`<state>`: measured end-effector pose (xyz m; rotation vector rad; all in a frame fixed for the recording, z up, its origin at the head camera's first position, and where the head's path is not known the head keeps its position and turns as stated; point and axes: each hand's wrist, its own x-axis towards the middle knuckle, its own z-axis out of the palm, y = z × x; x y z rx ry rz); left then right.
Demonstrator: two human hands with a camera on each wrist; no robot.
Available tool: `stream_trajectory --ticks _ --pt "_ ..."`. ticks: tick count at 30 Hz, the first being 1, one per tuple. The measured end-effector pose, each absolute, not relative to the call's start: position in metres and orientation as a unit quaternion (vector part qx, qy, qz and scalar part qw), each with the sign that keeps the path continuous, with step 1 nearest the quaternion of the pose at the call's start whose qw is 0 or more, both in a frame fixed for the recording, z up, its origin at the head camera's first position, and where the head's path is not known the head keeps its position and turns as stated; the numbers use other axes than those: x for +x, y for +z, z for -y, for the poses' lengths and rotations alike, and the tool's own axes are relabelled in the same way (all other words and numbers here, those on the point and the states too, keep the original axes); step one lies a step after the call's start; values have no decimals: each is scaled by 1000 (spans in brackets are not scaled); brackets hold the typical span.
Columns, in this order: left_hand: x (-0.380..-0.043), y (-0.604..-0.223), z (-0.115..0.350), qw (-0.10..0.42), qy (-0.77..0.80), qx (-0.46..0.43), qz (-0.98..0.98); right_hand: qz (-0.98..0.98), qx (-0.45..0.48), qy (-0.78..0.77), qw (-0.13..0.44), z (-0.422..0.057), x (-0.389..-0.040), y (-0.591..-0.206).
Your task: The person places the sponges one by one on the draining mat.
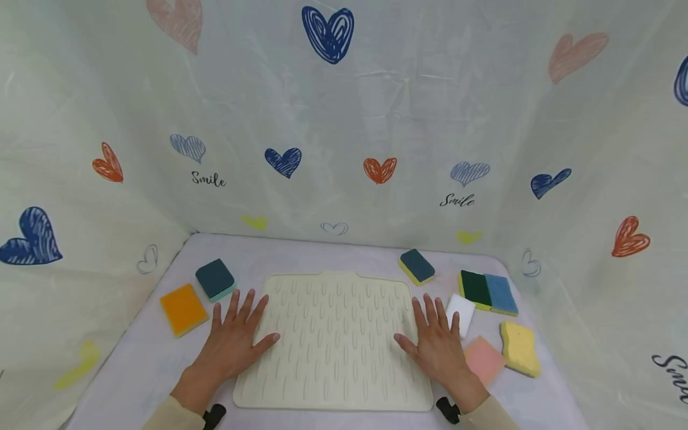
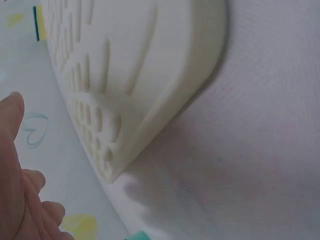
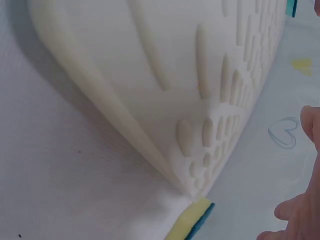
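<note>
A cream mat with raised oval ridges (image 1: 333,340) lies flat on the table between both hands. My left hand (image 1: 231,340), fingers spread, is over its left edge; in the left wrist view that hand (image 2: 20,185) appears at the left side, holding nothing. My right hand (image 1: 438,346) is spread the same way at the mat's right edge, and its fingers (image 3: 295,215) show at the right of the right wrist view. Near the left hand are an orange sponge (image 1: 184,309) and a dark teal sponge (image 1: 215,279). Beside the right fingers lies a white block (image 1: 460,313).
On the right are a pink square (image 1: 484,360), a yellow sponge (image 1: 520,349), a green-topped sponge (image 1: 475,289) and a blue one (image 1: 501,294). A dark-topped yellow sponge (image 1: 417,266) lies behind the mat's far right corner. A heart-printed curtain (image 1: 333,107) encloses the table (image 1: 301,249).
</note>
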<state>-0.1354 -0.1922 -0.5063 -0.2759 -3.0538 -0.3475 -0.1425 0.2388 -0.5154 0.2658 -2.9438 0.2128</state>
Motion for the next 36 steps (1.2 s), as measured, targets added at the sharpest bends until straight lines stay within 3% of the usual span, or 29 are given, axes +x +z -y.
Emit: stream_trajectory --ticks 24,36 --pt "-141 -533 207 -90 -127 -107 982 986 157 60 8 -256 -143 -538" --pt "-149 -530 239 -8 -92 -98 991 985 165 49 -12 -258 -146 -535"
